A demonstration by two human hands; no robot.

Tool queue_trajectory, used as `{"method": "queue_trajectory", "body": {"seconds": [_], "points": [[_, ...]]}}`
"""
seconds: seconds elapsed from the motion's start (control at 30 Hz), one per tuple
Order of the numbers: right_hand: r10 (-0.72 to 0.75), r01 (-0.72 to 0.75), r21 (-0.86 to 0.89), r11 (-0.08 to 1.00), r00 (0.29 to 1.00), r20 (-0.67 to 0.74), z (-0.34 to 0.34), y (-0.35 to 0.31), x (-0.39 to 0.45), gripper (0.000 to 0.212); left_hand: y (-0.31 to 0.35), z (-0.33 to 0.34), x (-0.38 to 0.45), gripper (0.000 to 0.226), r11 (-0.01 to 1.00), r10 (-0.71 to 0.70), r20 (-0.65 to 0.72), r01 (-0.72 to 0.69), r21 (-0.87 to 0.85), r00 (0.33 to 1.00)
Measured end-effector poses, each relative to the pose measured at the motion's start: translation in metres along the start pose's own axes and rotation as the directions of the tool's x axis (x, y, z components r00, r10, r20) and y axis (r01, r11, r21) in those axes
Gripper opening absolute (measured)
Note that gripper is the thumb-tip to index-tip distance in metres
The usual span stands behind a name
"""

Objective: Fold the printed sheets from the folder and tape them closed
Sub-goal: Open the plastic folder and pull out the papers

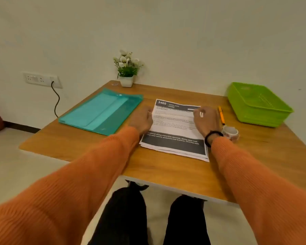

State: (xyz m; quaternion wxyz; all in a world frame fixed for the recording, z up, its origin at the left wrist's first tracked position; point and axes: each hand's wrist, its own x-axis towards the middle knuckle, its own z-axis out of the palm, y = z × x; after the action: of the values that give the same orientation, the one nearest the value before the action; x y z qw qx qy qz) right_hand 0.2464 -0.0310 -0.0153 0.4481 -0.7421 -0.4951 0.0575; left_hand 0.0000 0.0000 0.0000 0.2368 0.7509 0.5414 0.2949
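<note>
1. Head view: the printed sheets (175,128) lie in a stack on the wooden table (166,170), just right of the teal folder (102,112).
2. Left hand (142,119) rests on the stack's left edge, fingers loosely curled; whether its grip pinches the paper cannot be told.
3. Right hand (206,119) rests on the right edge, fingers bent onto the top sheet, grip equally unclear.
4. Tape roll (230,132) sits just beside the right wrist, near an orange pen (221,114) and a green basket (258,105).

Sheets (175,131) mid-table, folder (101,112) left, tape (230,132) and pen (221,115) right, basket (258,105) far right
</note>
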Motion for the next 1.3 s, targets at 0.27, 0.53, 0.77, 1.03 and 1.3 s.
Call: {"method": "queue_trajectory", "body": {"seconds": [0.27,0.53,0.77,1.03,1.3], "points": [[0.15,-0.135,0.131,0.982,0.983,-0.111,0.003,0.013,0.015,0.023,-0.01,0.015,0.031,0.032,0.997,0.075,-0.123,-0.071,0.036,0.99],[0.126,-0.121,0.06,0.991,0.988,-0.089,0.0,0.005,0.011,0.019,-0.019,0.028,0.059,0.026,0.991,0.079,-0.188,-0.097,-0.088,0.979],[0.099,-0.101,-0.021,0.995,0.992,-0.076,0.001,-0.005,0.006,0.042,-0.019,0.02,0.06,0.028,0.973,0.067,-0.181,-0.104,-0.206,0.981],[-0.024,0.005,-0.191,0.982,0.995,-0.098,0.001,-0.027,-0.001,0.047,-0.042,-0.009,0.064,0.062,0.868,-0.269,-0.248,0.345,0.357,0.931],[-0.393,0.502,-0.12,0.857,0.786,0.478,0.099,-0.167,0.04,0.047,-0.035,-0.01,0.05,0.065,0.804,-0.425,0.006,0.374,0.463,0.905]]}}
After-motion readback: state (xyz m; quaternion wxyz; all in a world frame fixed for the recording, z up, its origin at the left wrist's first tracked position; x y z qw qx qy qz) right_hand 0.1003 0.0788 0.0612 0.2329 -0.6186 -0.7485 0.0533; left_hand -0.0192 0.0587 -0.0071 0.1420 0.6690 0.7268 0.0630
